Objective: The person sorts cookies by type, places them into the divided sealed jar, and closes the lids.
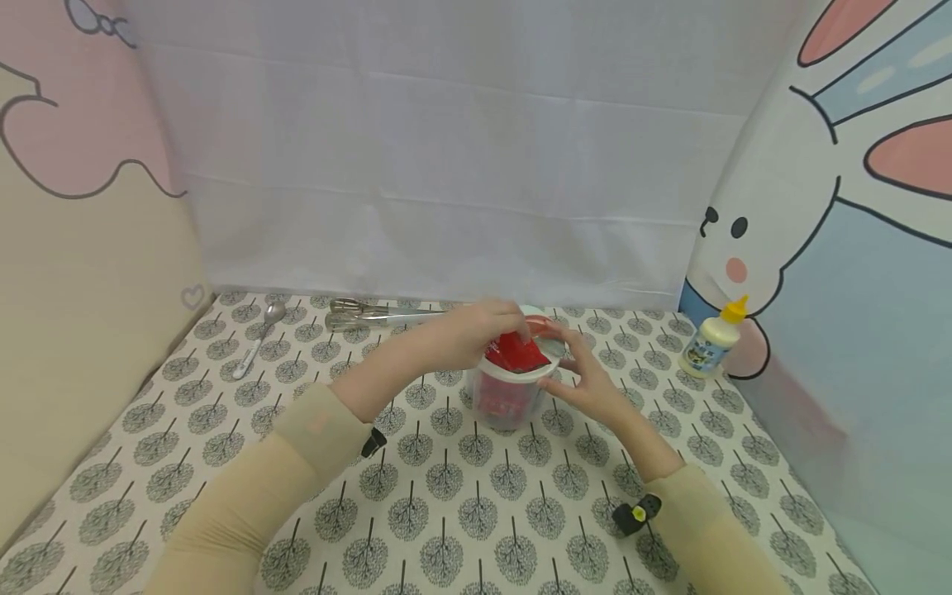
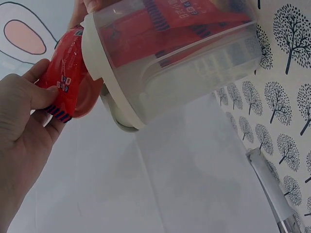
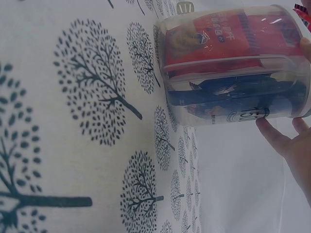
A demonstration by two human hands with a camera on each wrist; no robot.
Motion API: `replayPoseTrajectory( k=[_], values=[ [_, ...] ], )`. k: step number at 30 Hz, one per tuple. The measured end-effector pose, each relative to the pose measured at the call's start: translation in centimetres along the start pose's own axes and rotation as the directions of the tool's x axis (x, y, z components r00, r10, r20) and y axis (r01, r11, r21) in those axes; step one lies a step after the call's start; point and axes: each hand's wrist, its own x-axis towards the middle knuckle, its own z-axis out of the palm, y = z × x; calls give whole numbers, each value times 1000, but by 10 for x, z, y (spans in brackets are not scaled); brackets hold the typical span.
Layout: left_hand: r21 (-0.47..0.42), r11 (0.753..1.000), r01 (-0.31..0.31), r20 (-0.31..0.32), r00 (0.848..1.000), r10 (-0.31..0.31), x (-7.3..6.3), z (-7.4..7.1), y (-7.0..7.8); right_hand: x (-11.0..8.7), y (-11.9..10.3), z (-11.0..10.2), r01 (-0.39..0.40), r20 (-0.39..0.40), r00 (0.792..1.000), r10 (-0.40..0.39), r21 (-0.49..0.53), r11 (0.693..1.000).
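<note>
A clear plastic canister [image 1: 513,378] with a white rim stands on the table, a red snack packet and a dark blue one showing through its wall [image 3: 286,77] in the right wrist view. At its mouth my left hand [image 1: 482,329] pinches a red snack packet [image 2: 65,75] between thumb and fingers. Part of that packet still overlaps the opening in the head view. My right hand [image 1: 591,387] holds the canister by its rim from the right, thumb in front and fingers toward the back. More red packets [image 2: 180,34] lie inside.
Metal tongs [image 1: 383,318] lie behind the canister to the left. Farther left is a spoon [image 1: 260,337] with a pale handle. A yellow-capped squeeze bottle [image 1: 710,343] stands at the right edge by the printed side cloth. A white cloth [image 1: 446,165] hangs behind the table.
</note>
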Motion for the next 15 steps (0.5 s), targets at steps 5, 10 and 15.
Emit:
replayPoseTrajectory(
  k=[5, 10, 15],
  values=[
    [103, 993, 54, 39, 998, -58, 2, 5, 3, 0, 0, 0, -9, 1, 1000, 9, 3, 1000],
    [223, 972, 67, 105, 990, -92, 4, 7, 11, -1, 0, 0, -5, -6, 1000, 5, -2, 1000],
    [135, 988, 79, 44, 995, -85, -2, 12, 6, -1, 1, 0, 6, -5, 1000, -6, 4, 1000]
  ],
)
